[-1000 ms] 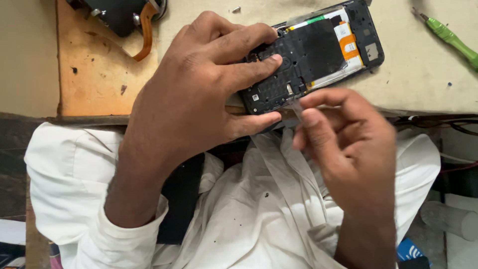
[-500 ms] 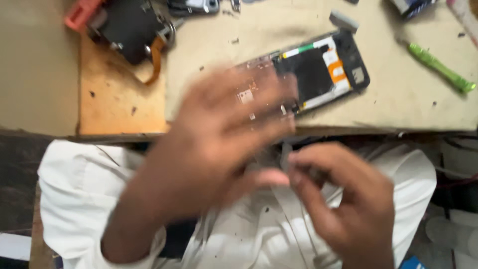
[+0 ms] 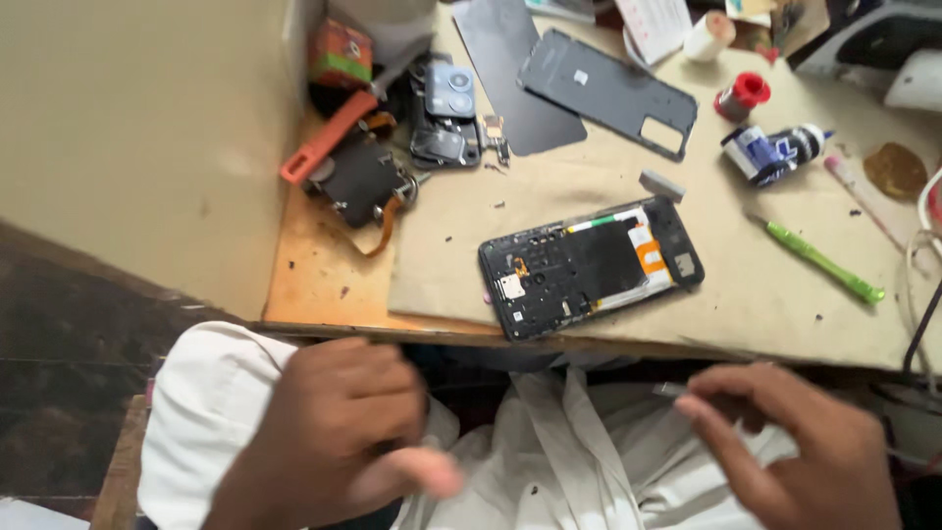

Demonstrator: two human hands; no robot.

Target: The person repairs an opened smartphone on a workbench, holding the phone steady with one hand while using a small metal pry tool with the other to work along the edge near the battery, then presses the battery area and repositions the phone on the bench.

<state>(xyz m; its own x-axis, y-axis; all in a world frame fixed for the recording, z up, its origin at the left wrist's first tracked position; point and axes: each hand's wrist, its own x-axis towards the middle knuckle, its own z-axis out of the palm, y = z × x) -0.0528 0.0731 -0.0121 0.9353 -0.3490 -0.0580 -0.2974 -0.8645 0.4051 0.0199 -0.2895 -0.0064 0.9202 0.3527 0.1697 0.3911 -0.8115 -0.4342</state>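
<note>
Green pry tool (image 3: 822,261) on tabletop (image 3: 746,294) | dark back cover (image 3: 608,93) behind | camera module (image 3: 446,113) by orange tool (image 3: 329,137)

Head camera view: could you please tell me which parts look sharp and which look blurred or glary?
Head view: the opened phone on the table is sharp; the left hand is motion-smeared, especially its fingertips; the right hand is softer too, pinching a thin tool too blurred to identify; lighting is soft, glare only on the white object at top right.
</note>
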